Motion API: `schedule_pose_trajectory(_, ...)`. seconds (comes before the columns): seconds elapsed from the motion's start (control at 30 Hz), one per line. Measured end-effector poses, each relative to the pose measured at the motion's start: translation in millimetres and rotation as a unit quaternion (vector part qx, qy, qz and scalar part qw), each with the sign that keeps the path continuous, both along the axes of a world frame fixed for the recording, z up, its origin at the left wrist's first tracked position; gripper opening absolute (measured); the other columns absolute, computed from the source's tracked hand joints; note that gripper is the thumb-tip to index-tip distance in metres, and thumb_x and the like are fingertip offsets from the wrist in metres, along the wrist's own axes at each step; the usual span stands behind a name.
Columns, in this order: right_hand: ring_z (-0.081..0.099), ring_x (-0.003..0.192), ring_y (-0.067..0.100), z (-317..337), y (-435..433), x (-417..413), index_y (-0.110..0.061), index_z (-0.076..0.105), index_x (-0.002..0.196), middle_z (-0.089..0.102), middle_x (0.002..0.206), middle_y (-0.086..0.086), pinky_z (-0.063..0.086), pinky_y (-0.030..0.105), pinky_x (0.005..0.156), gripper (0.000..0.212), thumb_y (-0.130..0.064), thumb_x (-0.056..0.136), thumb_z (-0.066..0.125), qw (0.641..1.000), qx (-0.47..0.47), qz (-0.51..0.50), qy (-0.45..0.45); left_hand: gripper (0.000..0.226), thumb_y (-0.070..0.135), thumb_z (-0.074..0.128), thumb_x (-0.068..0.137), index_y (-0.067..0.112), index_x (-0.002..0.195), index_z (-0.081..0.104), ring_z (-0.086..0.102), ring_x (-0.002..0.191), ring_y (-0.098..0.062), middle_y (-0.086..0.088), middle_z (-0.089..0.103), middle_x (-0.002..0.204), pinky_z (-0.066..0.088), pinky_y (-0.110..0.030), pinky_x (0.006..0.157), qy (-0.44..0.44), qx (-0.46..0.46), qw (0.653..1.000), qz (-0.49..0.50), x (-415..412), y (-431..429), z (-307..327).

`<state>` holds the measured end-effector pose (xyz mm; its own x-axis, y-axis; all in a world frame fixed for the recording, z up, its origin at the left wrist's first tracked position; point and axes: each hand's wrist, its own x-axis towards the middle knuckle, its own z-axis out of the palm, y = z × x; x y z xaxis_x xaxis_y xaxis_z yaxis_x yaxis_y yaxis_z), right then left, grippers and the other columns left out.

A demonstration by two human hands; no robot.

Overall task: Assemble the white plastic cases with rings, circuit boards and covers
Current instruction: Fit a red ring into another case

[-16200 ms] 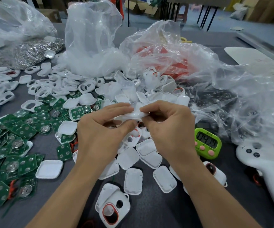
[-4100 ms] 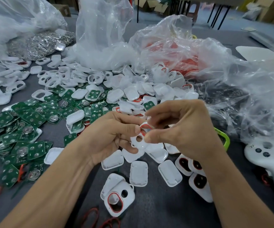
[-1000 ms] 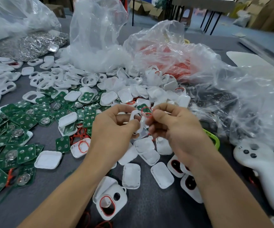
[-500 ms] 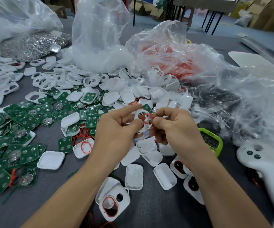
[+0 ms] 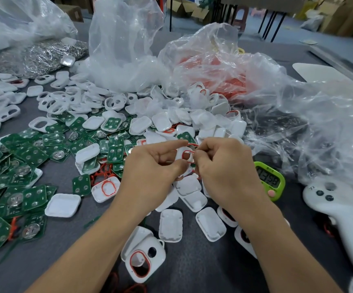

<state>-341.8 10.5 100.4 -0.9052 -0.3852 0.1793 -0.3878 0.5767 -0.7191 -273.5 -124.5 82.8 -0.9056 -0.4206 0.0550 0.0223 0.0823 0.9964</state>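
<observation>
We see both hands meeting above the middle of the dark grey table (image 5: 192, 261). The left hand (image 5: 150, 176) grips a small white plastic case (image 5: 182, 157) between its thumb below and its outstretched forefinger above. The right hand (image 5: 224, 172) has its fingers curled and pinches a thin red ring (image 5: 189, 154) that lies at the oval opening of that case; whether the ring is fully seated we cannot tell.

Beneath the hands we see flat white rectangular covers (image 5: 170, 225) scattered on the surface. Towards the near edge lies another white case fitted with a red ring (image 5: 142, 261). Along the left edge spreads a heap of green square circuit boards (image 5: 31, 195), some with round silver discs. More white shells are piled behind the hands, towards the far side.

At the far left corner we see a clear bag of silvery metal parts (image 5: 44, 56); beside it stands a tall clear plastic bag (image 5: 124, 49), and a crumpled clear bag with red contents (image 5: 213, 66) lies further right. Near the right edge rest a green digital timer (image 5: 269, 179) and a white handheld controller (image 5: 338, 225).
</observation>
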Motion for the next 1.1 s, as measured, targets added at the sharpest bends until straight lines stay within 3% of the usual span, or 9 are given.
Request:
schedule_pose_trajectory(0.1,0.057,0.058,0.02,0,-3,5,-0.018,0.07,0.078,0.062,0.059,-0.002,0.046,0.033,0.056,0.02,-0.027,0.095,0.065,0.999,0.02,-0.016,0.023,0.037,0.021,0.077,0.072,0.047,0.098,0.079,0.045,0.063,-0.02,-0.033,0.056,0.073,0.057,-0.05,0.065,0.017,-0.033,0.999,0.006,1,1,0)
schedule_pose_trajectory(0.2,0.055,0.061,0.022,3,-6,10,-0.017,0.07,0.081,0.062,0.064,0.0,0.036,0.031,0.057,0.02,-0.028,0.097,0.063,0.998,0.05,-0.011,0.034,0.039,0.019,0.076,0.071,0.051,0.093,0.078,0.047,0.058,-0.019,-0.026,0.061,0.068,0.054,-0.045,0.057,0.025,-0.055,0.998,0.014,2,3,-2)
schedule_pose_trajectory(0.3,0.056,0.068,0.025,6,-8,15,-0.017,0.071,0.088,0.069,0.075,0.004,0.033,0.031,0.062,0.018,-0.026,0.099,0.06,0.994,0.084,-0.005,0.064,0.038,0.016,0.08,0.073,0.05,0.089,0.078,0.035,0.048,-0.01,0.005,0.045,0.05,0.035,-0.022,0.048,0.04,-0.081,0.995,0.033,2,4,-5)
schedule_pose_trajectory(0.37,0.053,0.067,0.025,6,-9,18,-0.016,0.072,0.09,0.07,0.076,0.005,0.033,0.03,0.062,0.018,-0.025,0.099,0.059,0.993,0.089,-0.001,0.078,0.037,0.007,0.082,0.077,0.043,0.086,0.079,0.032,0.045,-0.006,0.012,0.045,0.048,0.032,-0.015,0.046,0.036,-0.083,0.995,0.039,3,4,-5)
schedule_pose_trajectory(0.57,0.056,0.059,0.021,3,-5,19,-0.016,0.071,0.082,0.065,0.064,0.0,0.042,0.032,0.057,0.019,-0.024,0.098,0.064,0.994,0.023,0.02,0.108,0.032,0.002,0.079,0.08,0.034,0.086,0.081,0.047,0.054,-0.016,-0.017,0.068,0.062,0.043,-0.031,0.051,0.041,-0.029,0.999,0.017,6,1,2)
schedule_pose_trajectory(0.67,0.057,0.054,0.014,2,-2,15,-0.018,0.076,0.084,0.066,0.062,-0.003,0.042,0.022,0.052,0.014,-0.023,0.095,0.068,0.991,0.005,0.041,0.124,0.027,-0.005,0.081,0.079,0.02,0.091,0.082,0.062,0.057,-0.021,-0.009,0.075,0.068,0.052,-0.031,0.056,0.023,0.023,0.999,0.016,6,-4,4)
schedule_pose_trajectory(0.77,0.067,0.062,0.008,5,1,14,-0.026,0.081,0.103,0.074,0.07,-0.008,0.053,0.02,0.06,0.016,-0.02,0.09,0.072,0.989,-0.006,0.077,0.125,0.028,-0.01,0.079,0.078,0.01,0.097,0.081,0.073,0.069,-0.022,-0.013,0.079,0.082,0.056,-0.024,0.054,-0.001,0.078,0.997,0.011,6,-11,7)
schedule_pose_trajectory(0.93,0.071,0.058,0.012,12,17,-9,-0.025,0.085,0.088,0.076,0.068,-0.006,0.058,0.028,0.06,0.024,-0.003,0.081,0.08,0.981,-0.119,0.135,-0.066,0.034,-0.016,0.076,0.071,0.01,0.093,0.083,0.071,0.068,-0.016,-0.013,0.079,0.088,0.06,-0.029,0.056,-0.063,0.167,0.98,-0.087,7,-21,10)
schedule_pose_trajectory(1.1,0.07,0.074,0.019,12,25,-19,-0.011,0.079,0.085,0.076,0.084,0.012,0.057,0.025,0.067,0.025,0.004,0.066,0.082,0.902,-0.228,0.205,-0.304,0.041,-0.002,0.081,0.056,0.014,0.094,0.084,0.072,0.064,-0.013,-0.006,0.079,0.085,0.06,-0.027,0.053,-0.073,0.213,0.95,-0.216,9,-26,10)
